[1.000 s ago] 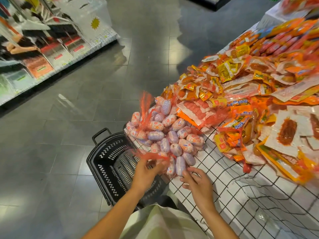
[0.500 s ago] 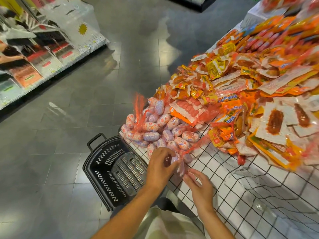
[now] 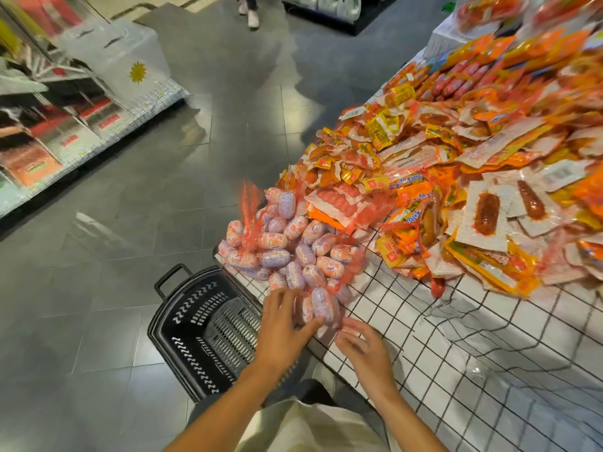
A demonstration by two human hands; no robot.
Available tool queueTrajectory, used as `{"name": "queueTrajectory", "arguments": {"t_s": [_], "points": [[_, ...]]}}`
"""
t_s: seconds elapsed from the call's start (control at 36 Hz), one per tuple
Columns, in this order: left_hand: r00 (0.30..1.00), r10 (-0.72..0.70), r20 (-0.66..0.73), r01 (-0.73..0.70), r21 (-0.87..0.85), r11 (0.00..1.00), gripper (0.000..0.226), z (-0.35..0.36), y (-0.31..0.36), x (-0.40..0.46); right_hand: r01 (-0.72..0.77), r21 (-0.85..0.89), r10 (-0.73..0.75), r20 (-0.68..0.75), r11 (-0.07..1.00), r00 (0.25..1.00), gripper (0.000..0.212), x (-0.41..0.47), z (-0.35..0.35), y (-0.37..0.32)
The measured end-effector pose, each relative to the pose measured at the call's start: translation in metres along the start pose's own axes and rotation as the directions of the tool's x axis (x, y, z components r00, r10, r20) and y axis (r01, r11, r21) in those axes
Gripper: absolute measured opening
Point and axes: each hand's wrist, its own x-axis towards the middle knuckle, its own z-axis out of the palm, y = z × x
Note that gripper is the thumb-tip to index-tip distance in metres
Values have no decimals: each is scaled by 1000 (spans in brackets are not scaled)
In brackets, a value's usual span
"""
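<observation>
sausage net bag point(image 3: 321, 305) | pink-purple minis — red mesh | table's near edge

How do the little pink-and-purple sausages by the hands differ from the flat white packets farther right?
The little sausages are plump ovals bunched in red netting; the flat packets are thin, each showing one reddish-brown piece. The left hand touches the little sausages; the flat packets lie untouched. Both sit on the gridded table.
</observation>
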Motion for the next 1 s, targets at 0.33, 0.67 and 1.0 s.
{"name": "queueTrajectory", "arguments": {"t_s": [0.33, 0.67, 1.0], "points": [[929, 128, 347, -172, 102, 980, 74, -54, -32, -37, 134, -247, -171, -138, 960, 976, 43, -61, 10, 3], [779, 325, 536, -477, 170, 863, 70, -109, -113, -97, 152, -499, -272, -176, 853, 946, 47, -183, 63, 73], [599, 206, 774, -582, 243, 776, 59, -59, -123, -177, -81, -495, -40, -229, 865, 973, 50, -300, 46, 173]]}}
